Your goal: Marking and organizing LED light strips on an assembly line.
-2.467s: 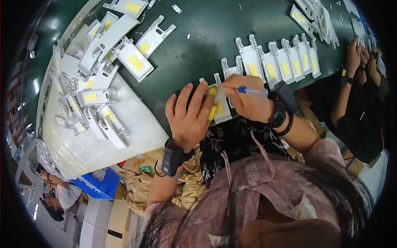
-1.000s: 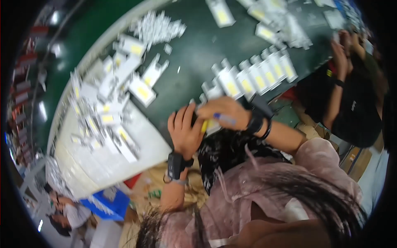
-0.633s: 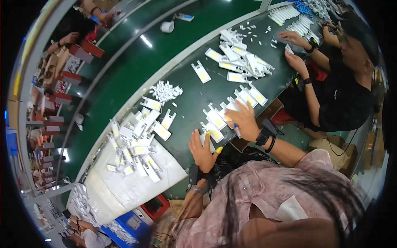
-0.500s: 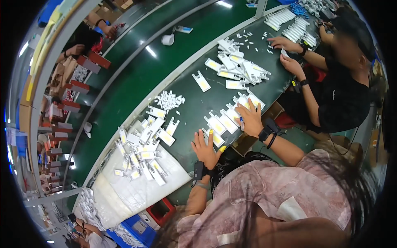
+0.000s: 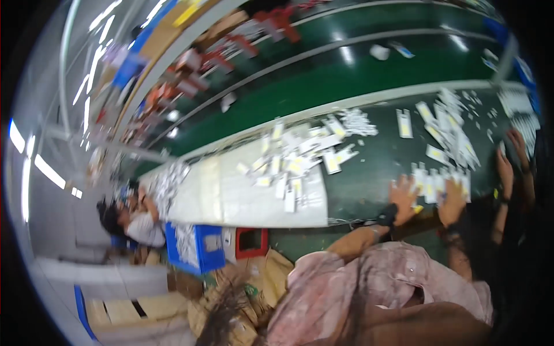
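Flat white plastic pieces with yellow patches stand side by side in a short row (image 5: 428,185) near the table's front edge. My left hand (image 5: 405,197) lies at the row's left end, fingers stretched, with a yellow cover on its thumb. Fingers extended too, my right hand (image 5: 452,203) rests over the right part of the row and hides some pieces. Motion blurs both hands. Beyond them lies a heaped pile of similar pieces (image 5: 453,130), and one single piece (image 5: 404,123) to its left.
More pieces (image 5: 297,164) are scattered on a white sheet (image 5: 231,190) to the left, beside a heap of small white parts (image 5: 358,122). A blue bin (image 5: 199,251) and red crate (image 5: 252,243) stand below the table edge. A co-worker's hands (image 5: 511,155) are at right.
The view has swung left, bringing in more of the table's left end and a person there. Both hands stay at the row, fingers still extended.
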